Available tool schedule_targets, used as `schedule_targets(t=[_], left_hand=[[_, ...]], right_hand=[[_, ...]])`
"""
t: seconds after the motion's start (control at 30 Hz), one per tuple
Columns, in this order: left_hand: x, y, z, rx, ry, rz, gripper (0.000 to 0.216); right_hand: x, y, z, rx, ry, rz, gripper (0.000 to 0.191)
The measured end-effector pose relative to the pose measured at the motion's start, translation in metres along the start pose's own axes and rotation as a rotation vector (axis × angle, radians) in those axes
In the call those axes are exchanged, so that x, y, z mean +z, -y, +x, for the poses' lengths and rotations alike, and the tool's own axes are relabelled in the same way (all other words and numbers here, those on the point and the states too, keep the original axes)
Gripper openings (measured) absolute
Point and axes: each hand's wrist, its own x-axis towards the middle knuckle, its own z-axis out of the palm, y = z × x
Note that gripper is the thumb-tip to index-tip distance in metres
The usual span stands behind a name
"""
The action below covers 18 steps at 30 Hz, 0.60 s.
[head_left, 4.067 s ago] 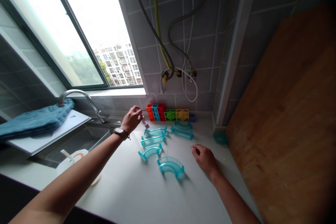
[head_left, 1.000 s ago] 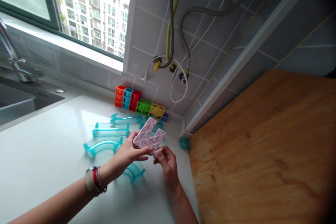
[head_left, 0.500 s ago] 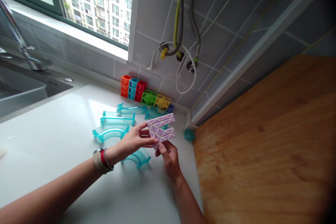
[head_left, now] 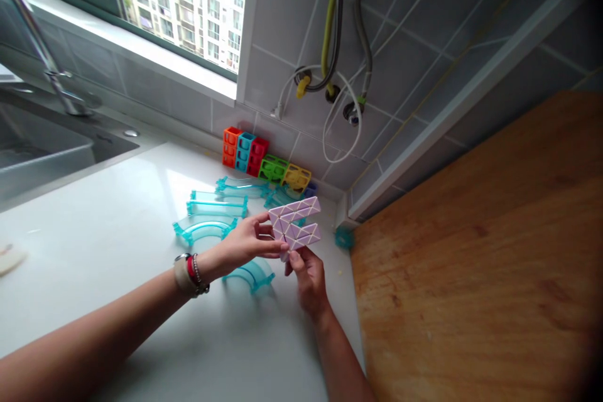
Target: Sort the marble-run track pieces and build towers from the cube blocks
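Observation:
A lilac folding snake puzzle (head_left: 296, 223) with white triangle lines is held in the air above the white counter (head_left: 117, 251), bent into a zigzag. My left hand (head_left: 249, 242) grips its left side with fingers closed. My right hand (head_left: 308, 276) pinches its lower end from below. Several clear turquoise track pieces (head_left: 217, 207) lie on the counter just behind and under my hands, one curved piece (head_left: 252, 276) right below my left hand.
A row of coloured cube blocks (head_left: 264, 163) stands against the tiled wall. A big wooden board (head_left: 475, 264) fills the right side. A sink (head_left: 42, 151) with a tap (head_left: 51, 69) is at the left. Hoses (head_left: 339, 44) hang on the wall.
Since four seconds ago both hands came together on the lilac puzzle. In the last second it was refolded from a V-like shape into a tighter zigzag and lifted slightly.

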Motion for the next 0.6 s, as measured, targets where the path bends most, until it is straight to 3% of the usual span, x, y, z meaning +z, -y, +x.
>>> schedule_targets(t=[0.23, 0.43, 0.6], left_hand=[[-0.0027, 0.0013, 0.0017, -0.024, -0.003, 0.029, 0.076], [-0.0076, 0.0052, 0.0055, -0.017, 0.043, 0.106, 0.048], [-0.0053, 0.004, 0.005, -0.059, 0.028, 0.082, 0.044]], right_hand=[[0.0024, 0.0002, -0.0002, -0.015, -0.019, -0.046, 0.033], [0.0034, 0.0034, -0.0014, -0.093, -0.067, -0.21, 0.027], [0.0026, 0.0067, -0.0027, -0.101, -0.067, -0.231, 0.026]])
